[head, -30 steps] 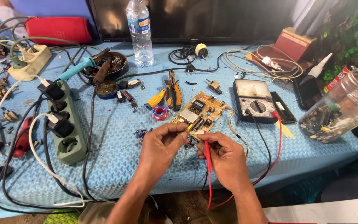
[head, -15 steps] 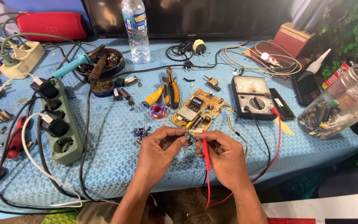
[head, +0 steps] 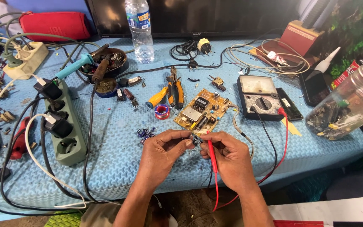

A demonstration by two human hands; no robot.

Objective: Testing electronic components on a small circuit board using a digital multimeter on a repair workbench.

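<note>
A small dark part (head: 196, 140) is pinched in the fingertips of the left hand (head: 161, 154) just in front of the circuit board (head: 202, 111), while the red probe (head: 212, 153) is gripped in the closed right hand (head: 228, 157) and touched to it. The probe tip is best kept steady on one lead. Open room is left toward the table edge (head: 299, 166); the meter (head: 260, 96) and its leads crowd the right.

Single view only, so we have no second view and no shared area. We look from head height, steeply down and forward, across the table (head: 106, 168). Near edge: both hands, close below us. Far edge: a dark screen (head: 198, 17). The frame spans the table left to right.
</note>
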